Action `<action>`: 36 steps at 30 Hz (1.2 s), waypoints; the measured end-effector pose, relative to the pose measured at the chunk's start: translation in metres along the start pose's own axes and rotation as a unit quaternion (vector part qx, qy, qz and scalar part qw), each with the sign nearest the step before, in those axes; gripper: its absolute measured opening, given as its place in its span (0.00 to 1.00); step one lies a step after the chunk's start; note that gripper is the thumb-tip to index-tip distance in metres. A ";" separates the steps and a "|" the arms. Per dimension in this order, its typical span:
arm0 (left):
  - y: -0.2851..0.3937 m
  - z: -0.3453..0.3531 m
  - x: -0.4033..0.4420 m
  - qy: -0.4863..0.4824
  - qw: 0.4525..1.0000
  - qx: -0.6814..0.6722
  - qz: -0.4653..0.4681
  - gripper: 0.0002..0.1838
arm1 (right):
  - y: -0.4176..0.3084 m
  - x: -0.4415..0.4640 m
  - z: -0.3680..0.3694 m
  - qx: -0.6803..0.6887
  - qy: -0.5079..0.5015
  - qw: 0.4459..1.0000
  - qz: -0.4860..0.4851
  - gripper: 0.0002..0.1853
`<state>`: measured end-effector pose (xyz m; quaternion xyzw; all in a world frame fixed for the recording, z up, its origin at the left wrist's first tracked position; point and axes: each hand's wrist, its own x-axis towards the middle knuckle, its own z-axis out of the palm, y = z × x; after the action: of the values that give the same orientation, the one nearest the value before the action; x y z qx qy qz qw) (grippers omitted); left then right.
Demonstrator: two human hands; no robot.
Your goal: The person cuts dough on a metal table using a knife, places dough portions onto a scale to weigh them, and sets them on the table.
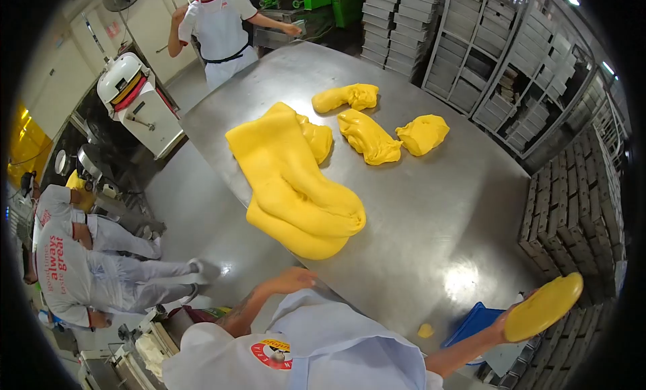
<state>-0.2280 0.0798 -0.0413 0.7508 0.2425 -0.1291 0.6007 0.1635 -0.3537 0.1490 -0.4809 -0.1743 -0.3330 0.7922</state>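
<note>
Leftmost of the two, the left hand (296,280) rests or hovers by the near edge of the steel table (431,222). Its fingers are loosely extended and seem to hold nothing; whether it touches the metal I cannot tell. It is well placed, I judge, as a steadying hand.

Beside and beyond it lies the big folded dough (289,188), its length running from upper left to lower right, rounded folds toward the lower right. Anyone shifting it should do best with both palms spread beneath, since so soft-looking a mass would probably sag and tear from a pinch. Further right sit three smaller lumps: a long one (345,98), a thick one (370,138) and a rounder one (422,134). A small scrap (425,331) lies nearer the body, and a blue tray (468,323) shows just right of it.

Farthest right, the right hand (503,325) grips the yellow oval piece (545,308) at its lower left side — fingers mostly hidden behind it, material uncertain. Good handling means a broad, even hold and a calm wrist, clear of the tray. The piece is out past the tray, tilted, its long axis slanting from lower left to upper right — the free end pointing outward, away from the body.
</note>
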 end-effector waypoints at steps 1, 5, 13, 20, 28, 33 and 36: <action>-0.019 -0.005 0.000 0.025 1.000 0.001 -0.008 0.29 | -0.022 0.015 0.030 -0.139 0.069 0.985 -0.071 0.35; -0.010 -0.034 -0.021 0.086 0.992 0.069 -0.055 0.30 | -0.012 0.108 0.037 0.090 0.146 0.984 -0.047 0.31; -0.054 -0.045 -0.069 0.218 0.971 0.029 -0.097 0.26 | 0.015 0.216 0.402 0.193 -0.081 0.978 -0.008 0.32; -0.072 -0.066 -0.108 0.291 0.933 -0.170 -0.129 0.28 | 0.118 0.041 0.684 -0.034 -0.396 0.881 0.257 0.55; -0.158 -0.086 -0.154 0.288 0.936 0.026 -0.202 0.25 | 0.316 -0.320 0.476 -0.320 -0.623 0.577 0.419 0.49; -0.160 -0.152 -0.134 0.239 0.958 0.051 -0.152 0.25 | 0.229 -0.377 0.302 -0.107 -0.517 0.751 0.396 0.32; -0.157 -0.206 -0.089 0.220 0.967 0.095 -0.084 0.24 | 0.174 -0.349 0.251 -0.152 -0.356 0.762 0.518 0.29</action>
<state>-0.4052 0.2846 -0.0791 0.7913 0.4178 -0.0328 0.4453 0.0446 0.0475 -0.0518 -0.6961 -0.1153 0.3017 0.6412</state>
